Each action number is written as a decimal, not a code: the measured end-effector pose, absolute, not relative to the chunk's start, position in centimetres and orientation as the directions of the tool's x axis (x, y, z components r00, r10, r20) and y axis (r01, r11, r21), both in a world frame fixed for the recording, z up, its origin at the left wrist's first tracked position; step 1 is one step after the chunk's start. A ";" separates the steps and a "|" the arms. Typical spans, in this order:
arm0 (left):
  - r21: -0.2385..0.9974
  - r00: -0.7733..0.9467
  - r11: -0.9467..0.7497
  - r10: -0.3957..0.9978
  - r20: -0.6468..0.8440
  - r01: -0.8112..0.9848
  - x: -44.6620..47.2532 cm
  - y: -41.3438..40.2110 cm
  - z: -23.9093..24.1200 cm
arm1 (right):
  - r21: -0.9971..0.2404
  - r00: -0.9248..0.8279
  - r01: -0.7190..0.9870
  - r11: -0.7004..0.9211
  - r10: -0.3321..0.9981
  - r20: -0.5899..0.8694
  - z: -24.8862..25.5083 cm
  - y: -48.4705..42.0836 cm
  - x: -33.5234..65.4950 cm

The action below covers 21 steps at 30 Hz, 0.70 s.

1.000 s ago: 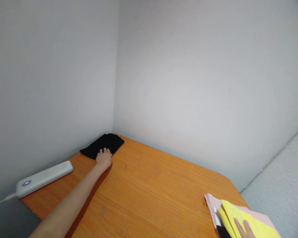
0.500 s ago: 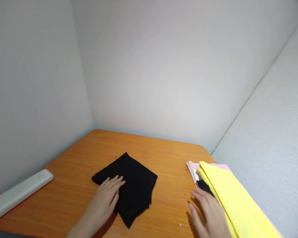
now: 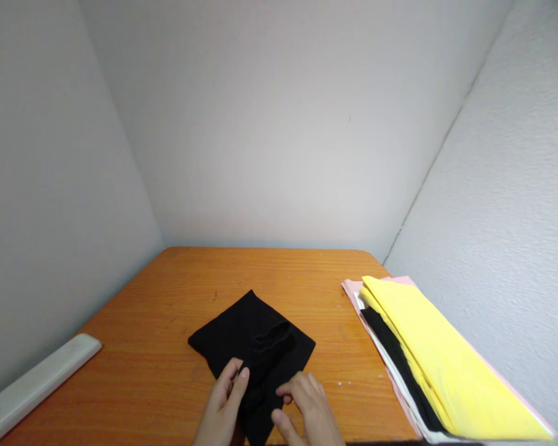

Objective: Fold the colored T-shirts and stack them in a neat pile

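A folded black cloth (image 3: 232, 328) lies on the wooden table, one corner pointing to the far side. A raised, wrinkled fold runs across its middle. My left hand (image 3: 225, 396) pinches this fold between thumb and fingers at the near left side. At the cloth's near right edge is my right hand (image 3: 307, 402), fingers bent and thumb apart from them. Nothing shows in the gap of that hand, though its fingertips come close to the cloth or touch it.
On the right of the table (image 3: 167, 297) lies a stack of folded cloths: yellow (image 3: 428, 347) on top, then black (image 3: 395, 359), white and pink. A long white plastic object (image 3: 46, 378) lies at the left edge. Walls stand close on the left, back and right.
My right hand has come from beside the yellow cloth to the black one. My left hand, flat before, now pinches the black cloth, and a fold has risen. The view has shifted.
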State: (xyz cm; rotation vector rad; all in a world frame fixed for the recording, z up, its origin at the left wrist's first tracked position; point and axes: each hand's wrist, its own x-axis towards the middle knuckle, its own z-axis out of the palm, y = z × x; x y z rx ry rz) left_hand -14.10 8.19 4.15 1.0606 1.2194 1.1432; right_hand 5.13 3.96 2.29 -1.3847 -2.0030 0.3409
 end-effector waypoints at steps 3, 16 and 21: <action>0.924 0.203 0.240 0.962 -0.184 -0.297 -13.1 7.3 3.5 | -0.575 -0.157 0.717 0.394 0.895 0.417 2.4 4.2 3.9; 0.871 0.203 0.243 0.964 -0.169 -0.427 -12.2 6.3 3.0 | -0.548 -0.138 0.758 0.353 0.909 0.394 1.0 3.9 2.8; 0.892 0.168 0.212 0.973 -0.156 -0.398 -11.9 5.7 3.4 | -0.624 -0.136 0.696 0.355 0.919 0.371 2.5 3.5 3.1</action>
